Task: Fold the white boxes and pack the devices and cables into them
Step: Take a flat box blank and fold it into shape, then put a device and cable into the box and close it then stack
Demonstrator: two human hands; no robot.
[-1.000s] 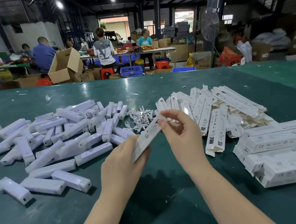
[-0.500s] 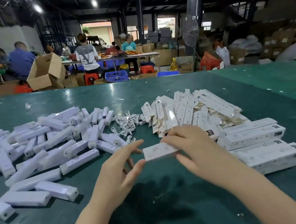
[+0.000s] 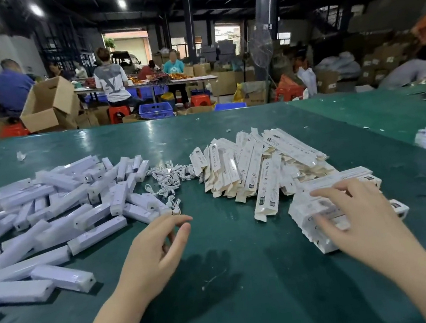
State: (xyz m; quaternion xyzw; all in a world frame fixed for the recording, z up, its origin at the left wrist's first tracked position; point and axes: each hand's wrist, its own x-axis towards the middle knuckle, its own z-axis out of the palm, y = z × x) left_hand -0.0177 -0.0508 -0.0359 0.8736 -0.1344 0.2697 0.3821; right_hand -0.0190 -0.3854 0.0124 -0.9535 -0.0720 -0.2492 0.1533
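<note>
Two hands: left [image 3: 155,253] loosely spread over the table [image 3: 250,292], right [image 3: 360,217] spread, touching stacked boxes [image 3: 321,209]; counts unclear.

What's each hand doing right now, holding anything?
Left hand: open, loosely curled, holding nothing.
Right hand: open, fingers spread on the stack of packed boxes.

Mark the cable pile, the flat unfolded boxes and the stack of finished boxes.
cable pile [image 3: 171,177]: head view, middle of the tangle.
flat unfolded boxes [image 3: 250,168]: head view, centre of the heap.
stack of finished boxes [image 3: 304,207]: head view, top box's left end.
</note>
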